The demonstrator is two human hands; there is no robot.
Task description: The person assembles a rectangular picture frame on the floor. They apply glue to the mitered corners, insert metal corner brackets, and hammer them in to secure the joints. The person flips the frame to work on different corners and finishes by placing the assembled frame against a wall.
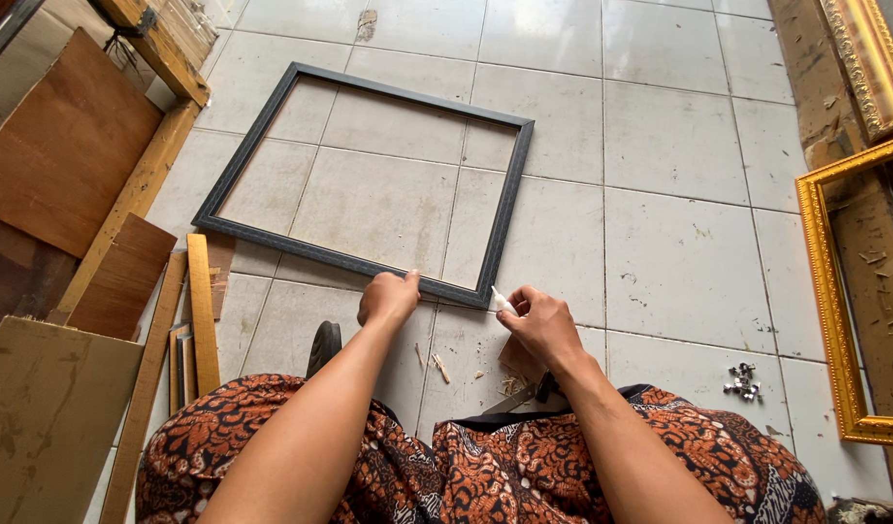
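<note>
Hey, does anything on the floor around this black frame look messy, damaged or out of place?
Yes, small things. Wood chips lie scattered on the tile between the left hand and right hand, and a loose heap of metal bits sits to the right. The black frame itself looks intact.

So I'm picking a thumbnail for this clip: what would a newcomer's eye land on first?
First the dark empty picture frame lying flat on the pale tiled floor, mid-picture. Next the two hands at its near edge: the left hand touches the rail, the right hand holds a small white tube at the near right corner. A gilt frame glints at the right edge.
</note>
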